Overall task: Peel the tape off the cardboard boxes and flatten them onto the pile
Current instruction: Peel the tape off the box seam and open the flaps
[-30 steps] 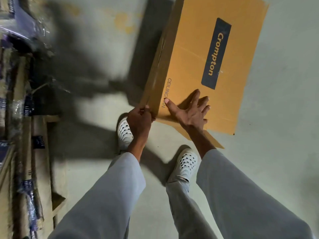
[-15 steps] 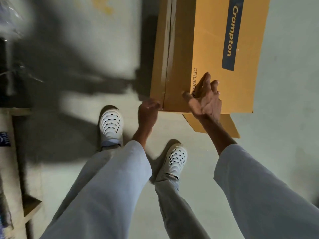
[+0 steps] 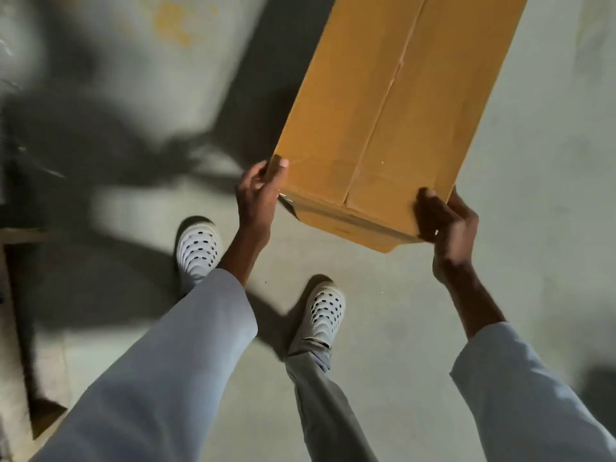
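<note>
Both hands clamp the near end of the box point(image 3: 393, 105), left hand point(image 3: 256, 195) curled round its left corner, right hand point(image 3: 443, 218) round the right. The box's length runs away toward the upper right of the frame, taped seam facing up, so the left thumb looks closer to that tape end.

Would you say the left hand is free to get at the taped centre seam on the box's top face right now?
Probably not at once: the left hand grips the near left corner of the cardboard box, as the right hand does the right corner. Nothing covers the seam, though.
</note>
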Tool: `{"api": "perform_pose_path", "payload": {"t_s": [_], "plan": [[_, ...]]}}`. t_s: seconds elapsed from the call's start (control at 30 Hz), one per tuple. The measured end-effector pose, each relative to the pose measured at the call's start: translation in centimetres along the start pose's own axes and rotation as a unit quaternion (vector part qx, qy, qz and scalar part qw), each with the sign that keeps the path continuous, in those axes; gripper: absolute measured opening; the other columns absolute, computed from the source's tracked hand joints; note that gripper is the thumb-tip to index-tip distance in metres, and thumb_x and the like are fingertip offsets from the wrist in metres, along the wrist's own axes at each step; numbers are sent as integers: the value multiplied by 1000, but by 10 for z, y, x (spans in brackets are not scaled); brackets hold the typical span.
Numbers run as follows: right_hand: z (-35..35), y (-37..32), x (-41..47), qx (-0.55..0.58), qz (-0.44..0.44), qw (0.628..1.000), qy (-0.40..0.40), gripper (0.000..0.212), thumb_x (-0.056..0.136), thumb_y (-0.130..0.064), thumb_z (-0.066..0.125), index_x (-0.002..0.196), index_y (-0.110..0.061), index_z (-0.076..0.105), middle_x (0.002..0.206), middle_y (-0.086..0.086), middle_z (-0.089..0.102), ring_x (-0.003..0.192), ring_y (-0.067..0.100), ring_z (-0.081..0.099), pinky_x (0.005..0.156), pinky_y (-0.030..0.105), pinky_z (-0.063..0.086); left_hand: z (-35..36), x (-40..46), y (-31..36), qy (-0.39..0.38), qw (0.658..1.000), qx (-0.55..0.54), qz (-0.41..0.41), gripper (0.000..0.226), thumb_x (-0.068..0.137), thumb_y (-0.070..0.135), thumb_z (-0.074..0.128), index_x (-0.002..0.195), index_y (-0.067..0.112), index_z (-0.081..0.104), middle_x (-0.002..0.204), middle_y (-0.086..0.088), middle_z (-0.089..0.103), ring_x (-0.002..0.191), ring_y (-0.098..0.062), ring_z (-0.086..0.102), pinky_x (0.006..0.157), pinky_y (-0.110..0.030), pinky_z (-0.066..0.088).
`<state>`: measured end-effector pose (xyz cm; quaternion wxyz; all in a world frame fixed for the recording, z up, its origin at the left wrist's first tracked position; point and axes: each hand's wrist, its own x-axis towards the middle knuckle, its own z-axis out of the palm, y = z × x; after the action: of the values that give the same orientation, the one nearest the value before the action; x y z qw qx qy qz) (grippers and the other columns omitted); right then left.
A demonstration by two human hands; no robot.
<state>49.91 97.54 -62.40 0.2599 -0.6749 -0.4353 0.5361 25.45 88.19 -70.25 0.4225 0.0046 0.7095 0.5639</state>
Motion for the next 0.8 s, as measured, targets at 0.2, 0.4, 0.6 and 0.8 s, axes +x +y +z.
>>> {"api": "perform_pose_path", "payload": {"t_s": [0.2, 0.4, 0.6, 0.8], "plan": [[8, 14, -41, 61, 91, 993, -42, 14, 97, -25, 60, 104, -19, 70, 87, -4, 68, 77, 15, 60, 62, 31, 42, -21, -20, 62, -26, 995, 13, 99, 14, 85, 13, 75, 96, 16, 68, 88, 0, 70, 81, -7, 63, 77, -21, 50], [37, 61, -46, 24, 89, 993, -75, 26, 91, -14, 64, 116, -9, 67, 82, 0, 58, 71, 17, 48, 55, 26, 37, -88, -28, 2, 35, 993, 106, 29, 15, 81, 18, 76, 89, 24, 64, 88, 3, 68, 76, -7, 61, 74, -29, 49], [58, 81, -57, -306, -120, 944, 33, 60, 96, -36, 64, 150, -18, 45, 152, 2, 49, 129, 23, 57, 95, 38, 52, -93, -28, -19, 71, 980, 160, 93, 18, 88, 18, 69, 101, 14, 57, 90, 13, 61, 77, 11, 58, 74, -13, 45], [82, 65, -77, -413, -415, 806, -88, 50, 92, -26, 72, 140, -18, 59, 124, 9, 65, 93, 29, 62, 74, 39, 56, -97, -30, -19, 66, 951, 282, 109, 34, 84, 48, 59, 109, 25, 58, 84, 26, 60, 84, -7, 58, 79, -34, 51]]}}
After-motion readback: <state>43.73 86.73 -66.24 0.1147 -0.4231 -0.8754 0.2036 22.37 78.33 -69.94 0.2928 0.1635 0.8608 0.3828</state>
